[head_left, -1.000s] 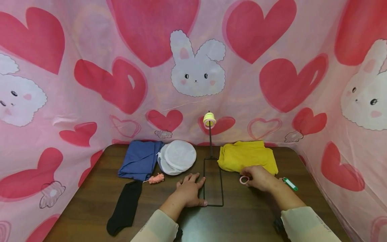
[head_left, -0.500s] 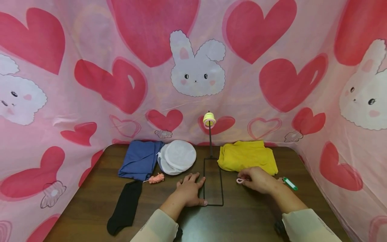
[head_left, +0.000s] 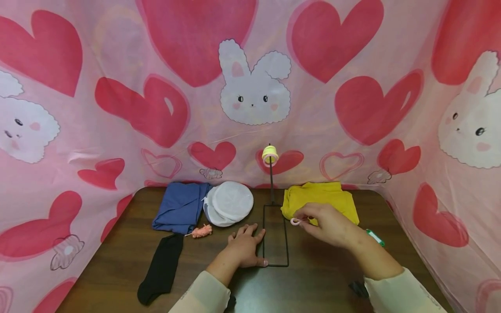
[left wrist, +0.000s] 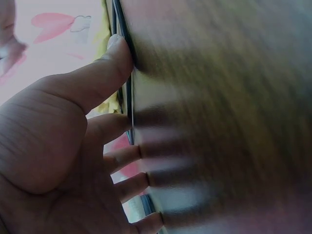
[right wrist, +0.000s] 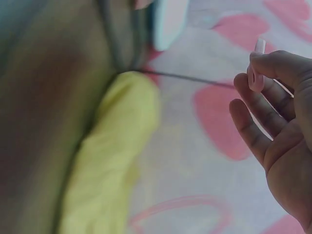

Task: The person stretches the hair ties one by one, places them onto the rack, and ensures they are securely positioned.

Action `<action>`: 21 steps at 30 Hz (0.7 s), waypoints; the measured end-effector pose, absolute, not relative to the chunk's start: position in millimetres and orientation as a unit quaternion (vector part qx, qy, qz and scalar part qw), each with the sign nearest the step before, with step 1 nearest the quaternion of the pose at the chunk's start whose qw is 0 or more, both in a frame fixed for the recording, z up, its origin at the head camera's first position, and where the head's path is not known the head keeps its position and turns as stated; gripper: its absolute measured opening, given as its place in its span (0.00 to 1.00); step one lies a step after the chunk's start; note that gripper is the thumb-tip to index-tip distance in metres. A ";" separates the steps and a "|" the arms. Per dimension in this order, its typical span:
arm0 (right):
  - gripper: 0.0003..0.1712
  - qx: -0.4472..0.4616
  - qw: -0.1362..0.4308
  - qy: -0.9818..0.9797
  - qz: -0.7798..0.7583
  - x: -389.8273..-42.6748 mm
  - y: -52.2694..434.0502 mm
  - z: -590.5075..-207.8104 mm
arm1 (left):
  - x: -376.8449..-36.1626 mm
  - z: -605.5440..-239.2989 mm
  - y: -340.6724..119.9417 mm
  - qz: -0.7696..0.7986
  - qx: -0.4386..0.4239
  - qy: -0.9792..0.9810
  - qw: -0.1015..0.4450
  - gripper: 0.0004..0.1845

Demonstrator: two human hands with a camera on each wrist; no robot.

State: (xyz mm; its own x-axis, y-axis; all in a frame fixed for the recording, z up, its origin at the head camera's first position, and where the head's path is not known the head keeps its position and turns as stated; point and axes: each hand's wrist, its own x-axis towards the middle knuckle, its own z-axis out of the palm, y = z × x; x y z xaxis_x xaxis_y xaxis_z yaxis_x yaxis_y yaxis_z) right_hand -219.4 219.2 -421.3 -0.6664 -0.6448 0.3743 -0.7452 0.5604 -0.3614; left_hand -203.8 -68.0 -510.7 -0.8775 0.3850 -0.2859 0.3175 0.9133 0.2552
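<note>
Left hand (head_left: pixel 245 248) lies flat, fingers spread, on the bench (head_left: pixel 313 278), pressing the wire stand's base frame (head_left: pixel 275 237). Right hand (head_left: pixel 328 226) pinches a small pink ring (head_left: pixel 295 221) aloft before the yellow cloth (head_left: pixel 318 202). Judged risks: a loose pinch drops the ring; lifting the pressing hand lets the stand, topped by a yellow spool (head_left: pixel 270 154), tip.

Bright, even light fills the sharp, edge-bowed head view, while both wrist views are soft with motion blur.
</note>
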 end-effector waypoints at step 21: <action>0.15 0.528 0.309 -0.731 0.301 -177.4 167.5 -316.2 | -202.8 -509.9 -68.0 0.099 0.189 0.965 0.154 0.52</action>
